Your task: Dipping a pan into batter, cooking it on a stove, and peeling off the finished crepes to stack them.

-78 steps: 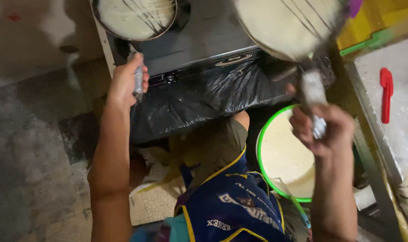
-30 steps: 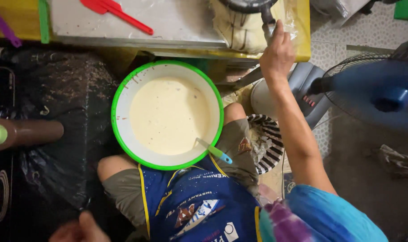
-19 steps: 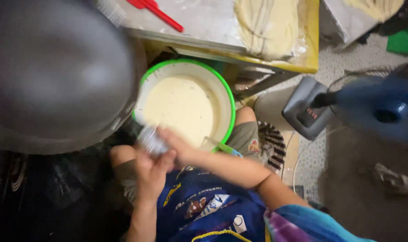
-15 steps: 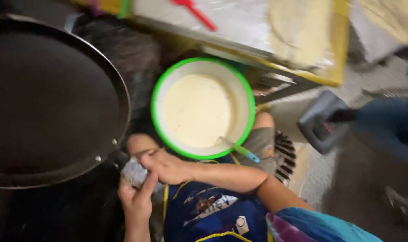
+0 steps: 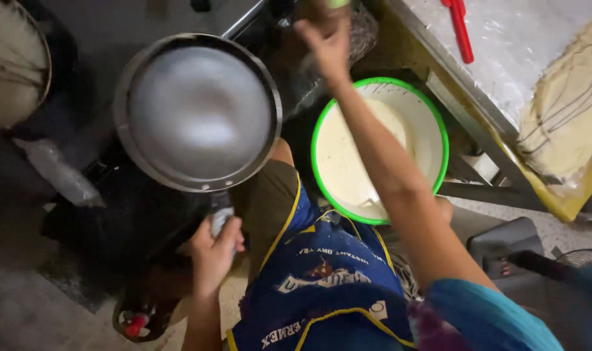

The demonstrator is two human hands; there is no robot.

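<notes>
My left hand (image 5: 214, 250) grips the handle (image 5: 221, 211) of a round metal pan (image 5: 198, 110), which is held out in front of me with its shiny, bare face showing. My right hand (image 5: 327, 40) is stretched far forward with its fingers apart, its fingertips next to a green-capped thing (image 5: 338, 2) at the top edge. Under that arm a white bowl with a green rim (image 5: 403, 82) holds pale batter. A blue apron (image 5: 322, 286) covers my lap.
A second pan (image 5: 10, 65) coated with pale batter is at the top left. To the right stands a table under clear plastic (image 5: 504, 58) with a red spatula (image 5: 460, 29) and a stack of thin crepes (image 5: 569, 110). A dark fan base (image 5: 504, 247) sits at the lower right.
The pan has swung right and toward the middle, its shiny face now showing. My right hand has left the pan handle and reached up to the top edge; the left hand keeps the handle.
</notes>
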